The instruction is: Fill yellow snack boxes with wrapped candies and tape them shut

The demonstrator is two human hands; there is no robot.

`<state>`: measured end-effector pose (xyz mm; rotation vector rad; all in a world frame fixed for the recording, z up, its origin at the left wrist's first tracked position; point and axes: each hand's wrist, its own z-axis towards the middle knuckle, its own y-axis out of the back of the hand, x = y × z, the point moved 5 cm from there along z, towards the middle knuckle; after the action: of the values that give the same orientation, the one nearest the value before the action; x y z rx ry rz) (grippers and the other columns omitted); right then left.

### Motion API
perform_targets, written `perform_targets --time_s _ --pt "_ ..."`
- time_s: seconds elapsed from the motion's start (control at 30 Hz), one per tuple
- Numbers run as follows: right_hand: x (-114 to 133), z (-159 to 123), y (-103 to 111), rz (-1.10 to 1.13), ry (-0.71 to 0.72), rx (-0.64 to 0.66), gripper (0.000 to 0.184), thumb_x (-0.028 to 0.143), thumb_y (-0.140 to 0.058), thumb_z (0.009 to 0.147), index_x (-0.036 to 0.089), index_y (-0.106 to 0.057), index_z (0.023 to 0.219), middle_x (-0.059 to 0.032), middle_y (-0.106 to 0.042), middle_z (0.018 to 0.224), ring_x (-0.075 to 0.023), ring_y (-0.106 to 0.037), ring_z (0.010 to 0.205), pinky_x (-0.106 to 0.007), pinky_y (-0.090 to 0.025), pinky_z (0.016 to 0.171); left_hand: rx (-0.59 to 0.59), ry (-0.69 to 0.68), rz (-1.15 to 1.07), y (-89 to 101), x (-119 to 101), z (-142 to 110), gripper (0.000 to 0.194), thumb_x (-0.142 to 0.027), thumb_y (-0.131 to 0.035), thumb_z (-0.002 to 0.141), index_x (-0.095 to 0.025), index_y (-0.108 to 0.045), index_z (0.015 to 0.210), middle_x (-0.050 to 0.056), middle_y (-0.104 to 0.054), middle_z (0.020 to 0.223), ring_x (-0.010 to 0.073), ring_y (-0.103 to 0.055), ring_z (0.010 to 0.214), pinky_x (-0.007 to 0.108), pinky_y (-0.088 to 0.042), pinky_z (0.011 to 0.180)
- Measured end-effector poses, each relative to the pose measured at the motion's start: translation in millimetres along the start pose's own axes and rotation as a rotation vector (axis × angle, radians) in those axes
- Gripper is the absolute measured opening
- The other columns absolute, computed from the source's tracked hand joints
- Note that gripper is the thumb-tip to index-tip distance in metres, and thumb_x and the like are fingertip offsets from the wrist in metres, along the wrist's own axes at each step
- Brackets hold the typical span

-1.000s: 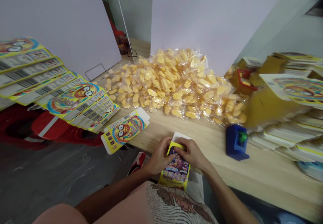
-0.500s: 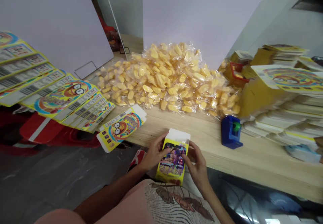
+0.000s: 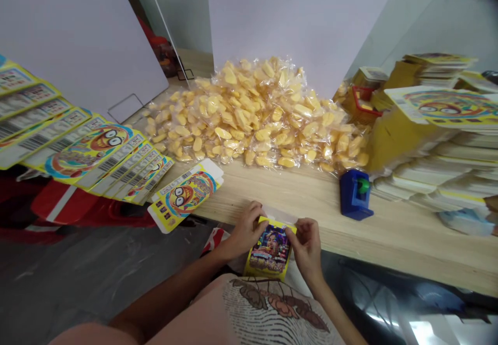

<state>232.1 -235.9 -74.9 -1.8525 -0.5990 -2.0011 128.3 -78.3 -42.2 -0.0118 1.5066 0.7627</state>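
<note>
Close to my body, at the table's front edge, a yellow printed carton is held between both hands, its picture side up. My left hand grips its upper left corner, thumb on the front. At the upper right corner my right hand pinches the carton, with the thumb near the top edge. The white top flap shows only in part between the fingers. Left of my hands, another yellow carton with a cartoon face lies at the table edge.
A heap of clear-wrapped yellow pieces covers the table's back. A blue tape dispenser stands on the right, before stacked flat cartons. Overlapping cartons line the left. A red basket sits behind.
Both hands have slid up to the carton's top corners. The white flap, which stood out plainly above the carton, is now lower and partly covered by the fingers.
</note>
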Motion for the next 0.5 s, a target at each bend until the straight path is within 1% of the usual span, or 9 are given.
perform_targets --time_s 0.03,0.07,0.1,0.13,0.17,0.23,0.3,0.4,0.5 --pt "2 1 0 0.005 -0.005 0.019 0.034 0.033 -0.069 0.081 0.024 -0.055 0.111 -0.0017 -0.057 0.089 -0.0157 -0.055 0.078 -0.027 -0.046 0.068 -0.012 0.035 -0.067 1.7 2 1 0.010 -0.015 -0.052 0.082 -0.019 -0.050 0.091 0.002 -0.050 0.090 0.0157 -0.051 0.085 0.028 -0.044 0.076" --pt "4 2 -1 -0.002 0.003 0.069 0.034 0.033 -0.068 0.082 0.024 -0.057 0.113 -0.0033 -0.058 0.093 -0.0171 -0.057 0.083 -0.028 -0.047 0.072 -0.015 0.067 -0.119 3.8 4 1 0.019 -0.014 -0.054 0.080 -0.019 -0.048 0.098 0.002 -0.050 0.091 0.0152 -0.052 0.084 0.027 -0.044 0.074" --pt "7 3 -3 -0.013 0.016 0.135 0.030 0.032 -0.065 0.084 0.024 -0.060 0.112 -0.0051 -0.060 0.098 -0.0189 -0.058 0.090 -0.031 -0.047 0.077 0.004 0.080 -0.144 5.5 5 2 0.026 -0.015 -0.056 0.079 -0.019 -0.048 0.103 0.001 -0.050 0.092 0.0149 -0.052 0.084 0.027 -0.044 0.073" --pt "9 4 -4 -0.020 0.030 0.195 0.022 0.032 -0.062 0.086 0.024 -0.064 0.107 -0.0067 -0.061 0.102 -0.0205 -0.057 0.096 -0.033 -0.047 0.082 0.042 0.068 -0.140 7.1 4 3 0.027 -0.016 -0.058 0.079 -0.019 -0.049 0.104 0.002 -0.050 0.093 0.0150 -0.052 0.084 0.027 -0.044 0.074" --pt "11 5 -5 -0.019 0.036 0.234 0.017 0.032 -0.059 0.088 0.023 -0.067 0.100 -0.0077 -0.061 0.105 -0.0218 -0.057 0.101 -0.035 -0.046 0.086 0.088 0.035 -0.114 8.4 2 4 0.024 -0.017 -0.061 0.078 -0.019 -0.053 0.100 0.002 -0.051 0.092 0.0152 -0.052 0.085 0.027 -0.044 0.074" --pt "11 8 -2 0.014 0.014 0.250 0.017 0.033 -0.057 0.090 0.022 -0.070 0.089 -0.0084 -0.061 0.108 -0.0229 -0.057 0.103 -0.036 -0.045 0.088 0.164 -0.028 -0.069 11.1 -1 7 0.010 -0.022 -0.063 0.078 -0.018 -0.059 0.085 0.002 -0.052 0.088 0.0152 -0.052 0.083 0.026 -0.042 0.073" --pt "10 10 -1 0.044 -0.027 0.264 0.015 0.033 -0.060 0.088 0.022 -0.070 0.085 -0.0084 -0.062 0.106 -0.0229 -0.058 0.101 -0.036 -0.046 0.085 0.190 -0.028 -0.095 13.9 -1 11 0.010 -0.025 -0.062 0.081 -0.016 -0.060 0.076 0.002 -0.053 0.084 0.0146 -0.053 0.079 0.025 -0.042 0.069" --pt "13 15 -1 0.014 -0.051 0.302 0.012 0.033 -0.068 0.081 0.022 -0.071 0.086 -0.0074 -0.065 0.096 -0.0223 -0.061 0.092 -0.035 -0.048 0.080 0.183 0.033 -0.169 16.7 3 18 0.011 -0.024 -0.062 0.080 -0.015 -0.064 0.077 0.003 -0.058 0.081 0.0143 -0.055 0.076 0.024 -0.042 0.066" --pt "19 22 -3 -0.042 -0.101 0.325 0.015 0.034 -0.071 0.078 0.020 -0.070 0.081 -0.0055 -0.066 0.082 -0.0196 -0.060 0.077 -0.031 -0.047 0.068 0.218 0.127 -0.296 17.4 10 24 0.015 -0.027 -0.067 0.075 -0.013 -0.068 0.078 0.003 -0.061 0.076 0.0132 -0.056 0.069 0.024 -0.042 0.063"
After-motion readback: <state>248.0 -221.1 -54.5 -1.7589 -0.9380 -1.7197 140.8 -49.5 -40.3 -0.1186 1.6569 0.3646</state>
